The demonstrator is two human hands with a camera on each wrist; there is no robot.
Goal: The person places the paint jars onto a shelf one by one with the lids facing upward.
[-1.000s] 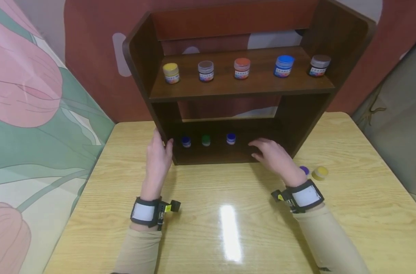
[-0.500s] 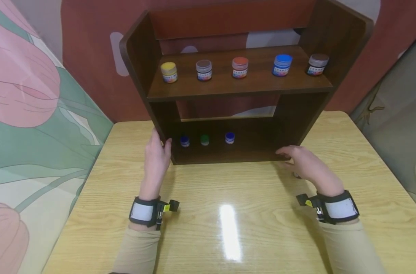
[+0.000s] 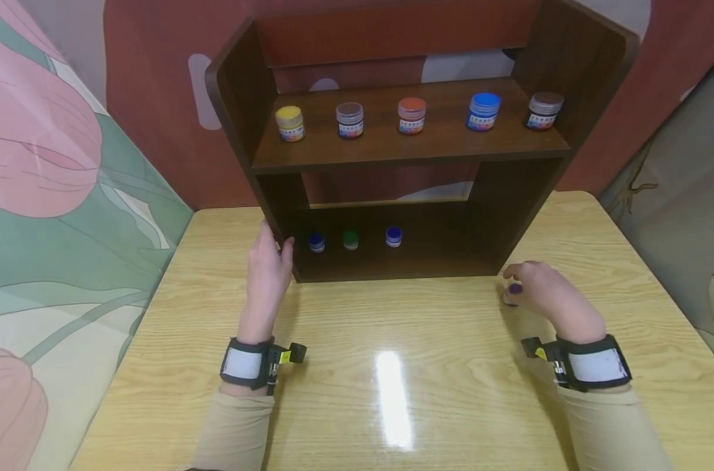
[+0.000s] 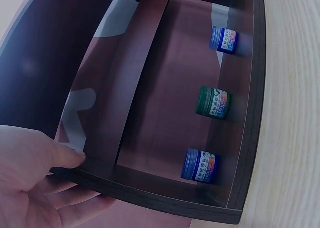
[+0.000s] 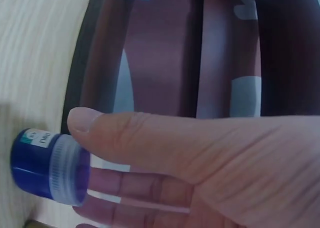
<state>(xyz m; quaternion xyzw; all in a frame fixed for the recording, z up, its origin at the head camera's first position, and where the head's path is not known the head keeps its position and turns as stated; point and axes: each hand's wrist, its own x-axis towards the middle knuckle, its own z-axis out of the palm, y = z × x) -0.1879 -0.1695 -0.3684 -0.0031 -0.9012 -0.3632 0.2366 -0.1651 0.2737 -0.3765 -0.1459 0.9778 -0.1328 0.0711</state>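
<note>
A dark brown two-tier shelf (image 3: 410, 159) stands on the table. My left hand (image 3: 267, 271) grips its left side panel (image 4: 150, 198), thumb inside and fingers outside. Past the shelf's front right corner, my right hand (image 3: 548, 294) is spread over a purple-lidded paint jar (image 3: 514, 288) on the table. In the right wrist view, the thumb lies at the lid's edge and the fingers extend behind this jar (image 5: 32, 163). On the lower tier sit a blue paint jar (image 3: 316, 243), a green one (image 3: 350, 240) and another blue one (image 3: 393, 237).
Several paint jars line the upper tier, among them a yellow one (image 3: 289, 124), a red one (image 3: 412, 116) and a bright blue one (image 3: 483, 112). The light wooden table (image 3: 345, 366) extends in front. A patterned wall covering (image 3: 151, 118) hangs behind.
My right hand has moved from inside the lower tier rightward to the purple-lidded jar, covering the yellow jar seen earlier. The left hand has kept its grip on the shelf.
</note>
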